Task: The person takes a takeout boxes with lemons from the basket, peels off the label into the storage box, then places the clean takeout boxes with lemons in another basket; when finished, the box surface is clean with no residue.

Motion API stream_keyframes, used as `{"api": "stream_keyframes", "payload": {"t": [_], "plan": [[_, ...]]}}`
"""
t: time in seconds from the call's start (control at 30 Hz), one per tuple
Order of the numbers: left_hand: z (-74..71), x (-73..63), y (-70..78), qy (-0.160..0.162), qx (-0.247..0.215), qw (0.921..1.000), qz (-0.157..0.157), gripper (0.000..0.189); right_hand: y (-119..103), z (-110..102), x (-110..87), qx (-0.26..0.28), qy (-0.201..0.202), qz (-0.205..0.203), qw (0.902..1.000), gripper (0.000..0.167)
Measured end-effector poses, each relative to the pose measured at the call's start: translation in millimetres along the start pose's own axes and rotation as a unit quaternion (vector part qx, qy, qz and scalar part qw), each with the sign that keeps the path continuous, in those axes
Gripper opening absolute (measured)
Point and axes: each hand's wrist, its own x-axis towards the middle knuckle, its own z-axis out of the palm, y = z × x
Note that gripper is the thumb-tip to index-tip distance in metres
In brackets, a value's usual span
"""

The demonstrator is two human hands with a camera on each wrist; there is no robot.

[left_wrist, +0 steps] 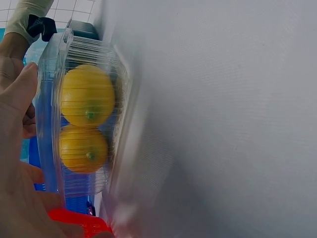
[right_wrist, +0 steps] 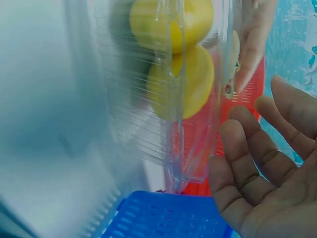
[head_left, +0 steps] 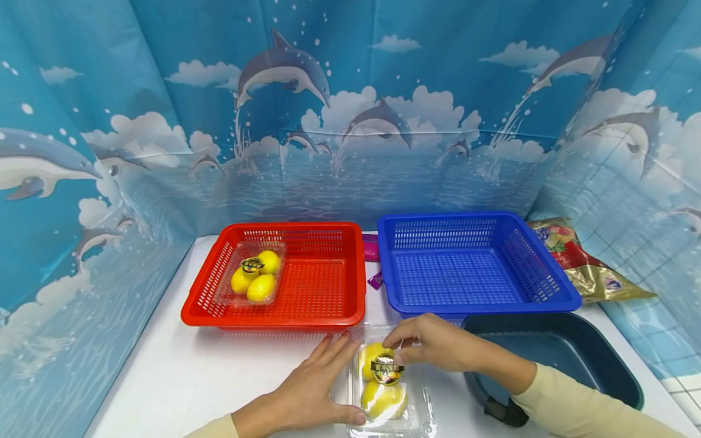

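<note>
A clear plastic box (head_left: pixel 421 410) of lemons (head_left: pixel 383 398) sits on the white table at the front, with a black and gold label (head_left: pixel 386 371) on its lid. My left hand (head_left: pixel 309 392) rests along the box's left side, fingers spread and thumb over the near part of the lid. Over the lid's right half hovers my right hand (head_left: pixel 438 344), its fingers loosely bent and its thumb close to the label. The right wrist view shows nothing between the fingers of that hand (right_wrist: pixel 267 163). Through the box wall, two lemons (left_wrist: pixel 88 96) show in the left wrist view.
Behind the box stand a red basket (head_left: pixel 323 322), holding another box of lemons (head_left: pixel 257 274), and a blue basket (head_left: pixel 482 304). A dark tray (head_left: pixel 547 340) lies under the right forearm. A gold and red bag (head_left: pixel 591 267) leans at the right, and purple packets (head_left: pixel 370 249) show between the baskets.
</note>
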Motion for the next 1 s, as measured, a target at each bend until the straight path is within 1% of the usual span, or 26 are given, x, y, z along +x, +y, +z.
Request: {"api": "stream_keyframes", "payload": {"t": [0.13, 0.33, 0.6, 0.83, 1.0], "plan": [[-0.2, 0.6, 0.5, -0.001, -0.001, 1.0000, 0.000, 0.114, 0, 2, 2.1, -0.004, -0.001, 0.007, 1.0000, 0.024], [-0.2, 0.8, 1.0, -0.006, -0.008, 0.9999, -0.007, 0.114, 1, 6, 4.5, -0.030, 0.001, 0.008, 0.9995, 0.026], [-0.2, 0.4, 0.8, -0.004, -0.011, 0.9999, -0.007, 0.114, 2, 12, 5.3, -0.049, 0.008, 0.013, 0.9987, 0.032], [-0.5, 0.7, 0.2, -0.008, -0.013, 0.9998, -0.012, 0.114, 4, 16, 6.9, -0.081, 0.019, 0.010, 0.9965, 0.039], [0.4, 0.9, 0.3, -0.005, -0.011, 0.9999, -0.011, 0.114, 4, 17, 8.2, -0.083, 0.024, 0.006, 0.9962, 0.034]]}}
